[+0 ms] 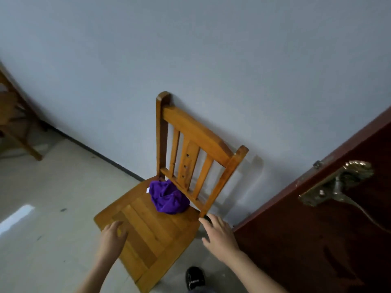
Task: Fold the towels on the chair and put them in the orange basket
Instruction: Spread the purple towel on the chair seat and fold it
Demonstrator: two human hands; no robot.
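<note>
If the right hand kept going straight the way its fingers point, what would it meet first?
Probably the chair's rear right post, just beyond the right hand's fingertips. The purple towel lies further left; depth is unclear.

Wooden slat-back chair [152, 229] standing on a pale grey floor [53, 197], its back against the wall. A crumpled purple towel [168, 197] lies on the seat at 12 o'clock, touching the lower back rail; a small white tag shows at its 10 o'clock edge.
</note>
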